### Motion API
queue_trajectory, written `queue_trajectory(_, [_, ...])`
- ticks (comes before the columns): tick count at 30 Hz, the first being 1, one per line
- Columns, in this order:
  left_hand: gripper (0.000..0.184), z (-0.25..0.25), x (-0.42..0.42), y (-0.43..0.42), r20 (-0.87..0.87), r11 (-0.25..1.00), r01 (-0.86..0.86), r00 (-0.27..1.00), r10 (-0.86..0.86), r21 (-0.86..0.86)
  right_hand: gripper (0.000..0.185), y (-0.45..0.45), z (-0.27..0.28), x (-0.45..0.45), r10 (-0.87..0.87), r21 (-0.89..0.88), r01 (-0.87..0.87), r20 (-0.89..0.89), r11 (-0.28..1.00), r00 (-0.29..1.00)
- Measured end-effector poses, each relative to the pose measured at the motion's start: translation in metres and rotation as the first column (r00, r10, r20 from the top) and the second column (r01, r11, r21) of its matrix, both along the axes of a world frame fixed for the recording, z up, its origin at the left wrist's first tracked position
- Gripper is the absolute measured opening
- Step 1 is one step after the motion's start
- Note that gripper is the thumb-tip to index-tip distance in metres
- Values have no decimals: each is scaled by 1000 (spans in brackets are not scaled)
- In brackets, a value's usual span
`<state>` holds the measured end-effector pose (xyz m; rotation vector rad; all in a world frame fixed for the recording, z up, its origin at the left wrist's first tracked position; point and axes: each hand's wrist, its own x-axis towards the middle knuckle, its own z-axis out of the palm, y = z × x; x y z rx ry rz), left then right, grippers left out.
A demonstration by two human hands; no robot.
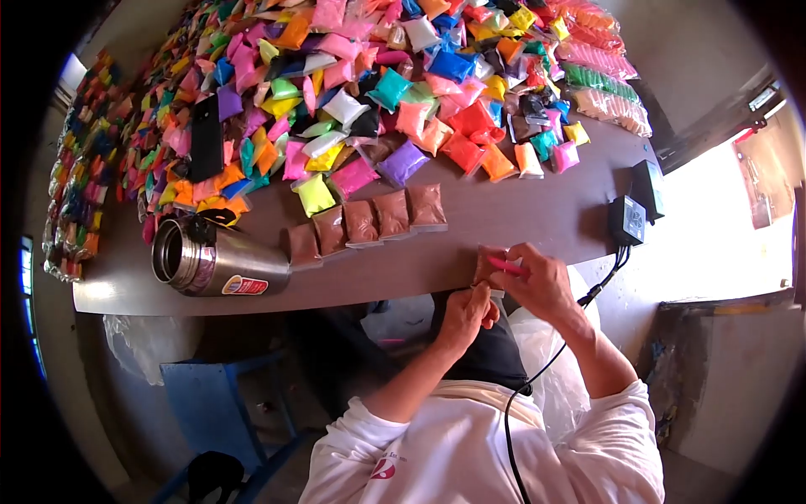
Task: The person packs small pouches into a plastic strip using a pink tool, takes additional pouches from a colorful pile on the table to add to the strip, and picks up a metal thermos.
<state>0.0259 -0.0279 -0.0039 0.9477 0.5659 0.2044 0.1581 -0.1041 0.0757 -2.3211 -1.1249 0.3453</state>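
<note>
A small clear packet with brown filling point(484, 267) is at the table's front edge. My left hand point(468, 317) is closed, thumb and fingers pinching at the packet's lower end. From the right, my right hand point(541, 284) grips a slim pink pen-like tool point(509, 266), which lies over the packet. I cannot make out the tool's tip. To the left, several similar brown packets point(361, 223) lie side by side in a row on the table point(529, 202). A yellow-green packet point(314, 195) lies just behind that row.
A large heap of colourful packets point(344, 109) covers the table's back, with a black phone point(206, 139) on it. An uncapped steel flask point(222, 260) lies at left. A black power adapter point(627, 220) with cables sits at right. A blue chair point(206, 412) stands below.
</note>
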Motion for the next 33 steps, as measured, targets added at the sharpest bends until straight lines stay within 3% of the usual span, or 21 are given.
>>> queue_trajectory(3, [53, 1, 3, 3, 82, 1000, 3, 997, -1, -21, 29, 5, -2, -2, 1, 3, 0, -51, 1000, 999])
queue_trajectory(6, [54, -2, 5, 6, 32, 999, 38, 999, -37, -38, 27, 13, -7, 5, -18, 37, 21, -101, 999, 995])
queue_trajectory(13, [51, -44, -26, 10, -142, 992, 99, 984, -109, -78, 27, 59, -11, 33, -59, 41, 59, -7, 997, 998])
queue_trajectory(15, [47, -73, -45, 14, -267, 996, 38, 962, -58, -79, 28, 71, -15, 35, -13, 132, 13, -2, 991, 1000])
queue_trajectory(19, [42, -134, -90, 28, -405, 991, -108, 912, 69, -73, 29, 86, -20, 37, -36, 150, 30, 41, 988, 998])
queue_trajectory(21, [38, -163, -107, 32, -568, 962, -270, 797, 203, -36, 29, 86, -18, 36, -67, 115, 65, 12, 991, 998])
queue_trajectory(24, [36, -182, -112, 40, -518, 930, -343, 824, 229, -134, 28, 85, -21, 34, -67, 147, 61, 35, 987, 997])
queue_trajectory(28, [35, -181, -94, 35, -578, 969, -245, 794, 188, -21, 28, 86, -22, 28, -43, 207, 24, 87, 978, 995])
queue_trajectory(30, [36, -205, -95, 31, -574, 979, -154, 793, 205, 136, 25, 87, -21, 26, -46, 235, 19, 109, 972, 993])
queue_trajectory(33, [35, -217, -94, 33, -584, 978, -192, 785, 205, 85, 18, 86, -33, 23, -130, 405, 83, 88, 911, 988])
